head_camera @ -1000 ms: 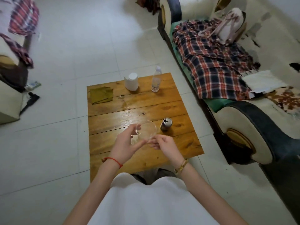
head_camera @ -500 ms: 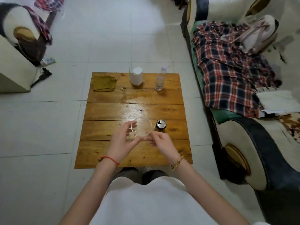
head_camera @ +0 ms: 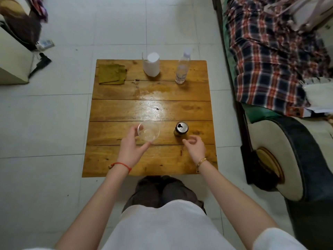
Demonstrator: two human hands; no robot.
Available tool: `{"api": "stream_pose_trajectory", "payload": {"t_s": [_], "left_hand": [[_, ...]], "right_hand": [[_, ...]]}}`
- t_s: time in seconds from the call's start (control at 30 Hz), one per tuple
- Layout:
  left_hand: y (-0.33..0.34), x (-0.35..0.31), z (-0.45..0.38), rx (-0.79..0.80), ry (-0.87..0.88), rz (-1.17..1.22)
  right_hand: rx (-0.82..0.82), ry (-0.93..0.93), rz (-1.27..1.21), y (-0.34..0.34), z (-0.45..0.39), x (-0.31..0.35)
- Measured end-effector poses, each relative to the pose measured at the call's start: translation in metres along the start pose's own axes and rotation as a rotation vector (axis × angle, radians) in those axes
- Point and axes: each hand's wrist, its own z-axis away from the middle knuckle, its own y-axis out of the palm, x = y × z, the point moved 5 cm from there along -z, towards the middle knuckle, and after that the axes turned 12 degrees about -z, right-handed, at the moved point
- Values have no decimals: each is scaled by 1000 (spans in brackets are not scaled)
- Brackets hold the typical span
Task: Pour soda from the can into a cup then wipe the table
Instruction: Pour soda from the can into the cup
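A clear plastic cup (head_camera: 148,130) is upright over the wooden table (head_camera: 149,159), and my left hand (head_camera: 132,147) holds it from the near left side with thumb and fingers round its wall. An opened soda can (head_camera: 181,128) stands on the table to the cup's right. Just in front of the can, my right hand (head_camera: 195,146) hovers with loosely curled fingers and holds nothing. A folded olive-green cloth (head_camera: 112,74) lies at the table's far left corner.
A white paper roll (head_camera: 151,64) and a clear water bottle (head_camera: 182,69) stand along the far edge. A wet shine covers the table's middle. A sofa with a plaid blanket (head_camera: 270,56) runs along the right. An armchair (head_camera: 12,51) stands at the far left.
My right hand has let go of the cup and moved right toward the can. My left hand alone now holds the cup. The camera view has tilted further down.
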Motion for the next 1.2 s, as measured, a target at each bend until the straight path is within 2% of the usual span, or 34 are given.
{"api": "stream_pose_trajectory", "payload": {"t_s": [0.2, 0.33, 0.67, 0.9, 1.2], "left_hand": [[35, 35, -32, 5, -43, -11], [60, 58, -51, -4, -77, 20], [80, 76, -74, -12, -98, 54], [45, 50, -70, -7, -70, 51], [-18, -11, -54, -6, 34, 82]], "right_hand": [[6, -27, 166, 19, -77, -34], [55, -121, 260, 36, -111, -54], [-27, -257, 201, 49, -139, -65], [-6, -310, 91, 28, -101, -22], [151, -606, 70, -2, -3, 92]]}}
